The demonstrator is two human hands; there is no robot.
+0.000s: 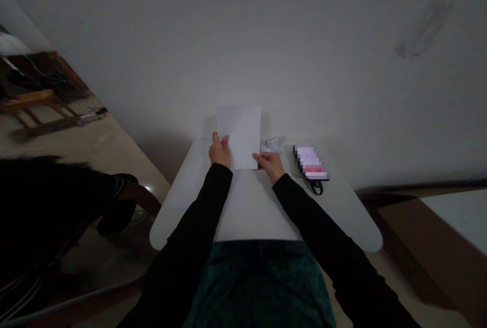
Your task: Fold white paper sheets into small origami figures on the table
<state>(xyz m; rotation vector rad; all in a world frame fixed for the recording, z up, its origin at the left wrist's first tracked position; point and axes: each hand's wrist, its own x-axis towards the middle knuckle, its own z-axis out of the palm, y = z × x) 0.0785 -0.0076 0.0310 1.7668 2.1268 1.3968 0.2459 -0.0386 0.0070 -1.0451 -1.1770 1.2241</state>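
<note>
A blank white sheet of paper (pixel 240 132) is held upright above the table, its face toward me. My left hand (pixel 220 151) grips its left edge, thumb on the front and fingers behind. At the lower right corner, my right hand (pixel 271 163) pinches the paper between thumb and fingers. Another white sheet (pixel 192 188) lies flat on the left part of the table, partly under my left forearm. Crumpled clear or white wrapping (pixel 274 143) sits behind my right hand. What lies behind the raised paper is hidden.
The white table (pixel 335 216) stands against a grey wall. A phone (pixel 311 163) with a dark strap rests at its right. A person in dark clothes (pixel 49 216) is close on the left. A cardboard box (pixel 429 247) stands at right, a wooden stool (pixel 34 102) far left.
</note>
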